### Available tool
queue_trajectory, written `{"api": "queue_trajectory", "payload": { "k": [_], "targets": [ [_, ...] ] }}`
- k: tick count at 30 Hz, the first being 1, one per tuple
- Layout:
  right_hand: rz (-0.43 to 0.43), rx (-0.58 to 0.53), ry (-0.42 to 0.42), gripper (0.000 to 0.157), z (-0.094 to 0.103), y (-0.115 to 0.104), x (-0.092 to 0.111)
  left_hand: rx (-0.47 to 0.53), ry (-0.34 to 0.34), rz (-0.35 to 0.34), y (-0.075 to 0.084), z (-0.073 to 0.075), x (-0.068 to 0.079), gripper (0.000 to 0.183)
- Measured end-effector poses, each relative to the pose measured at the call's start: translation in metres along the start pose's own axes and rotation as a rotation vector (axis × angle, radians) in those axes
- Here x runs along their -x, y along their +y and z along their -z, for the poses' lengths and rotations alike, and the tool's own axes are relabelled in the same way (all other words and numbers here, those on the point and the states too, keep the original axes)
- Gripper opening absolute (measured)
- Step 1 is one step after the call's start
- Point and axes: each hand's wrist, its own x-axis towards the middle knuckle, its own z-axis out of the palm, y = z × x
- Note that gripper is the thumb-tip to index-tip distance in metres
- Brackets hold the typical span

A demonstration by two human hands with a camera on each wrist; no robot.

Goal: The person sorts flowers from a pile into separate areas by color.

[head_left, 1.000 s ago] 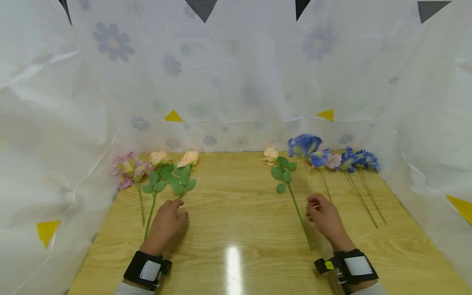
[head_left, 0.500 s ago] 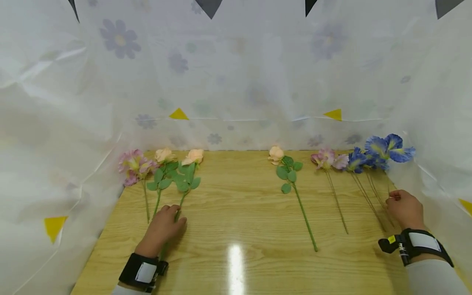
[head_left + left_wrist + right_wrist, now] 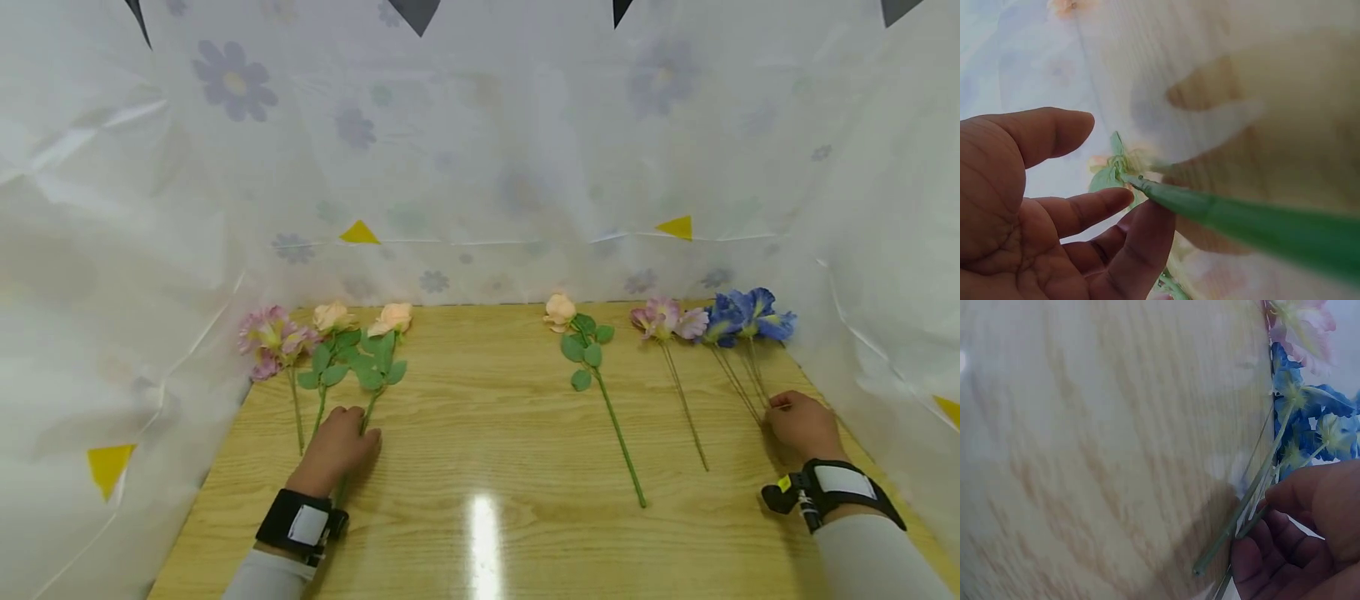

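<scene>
Since one second ago, the right hand (image 3: 804, 427) is moving well toward three o'clock, and against half a second ago it is coming back slightly toward nine o'clock. The pinched blue flower (image 3: 763, 310) is sinking toward eight o'clock and is overlapping the other blue flowers (image 3: 720, 325) more. The pink flower (image 3: 662, 318), partly covered one second ago, is showing fully, with the pinched bloom at its three o'clock. The left hand (image 3: 336, 450) is shifting a little toward nine o'clock: the inner peach rose (image 3: 393, 318) is now showing its stem also at six o'clock from the hand, while the outer peach rose (image 3: 332, 317) is hiding its lower stem behind it.
</scene>
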Motion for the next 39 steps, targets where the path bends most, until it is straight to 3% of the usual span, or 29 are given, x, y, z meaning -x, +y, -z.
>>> {"api": "queue_trajectory", "payload": {
  "k": [6,14,21,26,32,39],
  "targets": [
    [0.012,0.011,0.020,0.038,-0.001,0.004,0.003,-0.032,0.013,0.022,0.005,-0.001,-0.013,0.037],
    [-0.039,-0.029,0.088,0.045,-0.002,0.005,0.009,-0.080,0.012,0.029,0.006,-0.001,-0.022,0.029],
    [-0.012,-0.145,0.208,0.042,-0.005,-0.028,0.019,-0.019,-0.008,0.024,0.006,0.002,-0.025,0.043],
    [0.048,-0.206,0.227,0.040,-0.016,-0.066,0.028,0.122,-0.032,0.024,0.015,0.006,-0.028,0.047],
    [0.145,-0.324,0.200,0.037,-0.045,-0.128,0.040,0.303,0.005,-0.046,0.046,0.004,-0.026,0.045],
    [0.289,-0.454,0.117,0.027,-0.081,-0.208,0.061,0.700,-0.026,-0.070,0.090,-0.007,-0.020,0.048]
  ]
}}
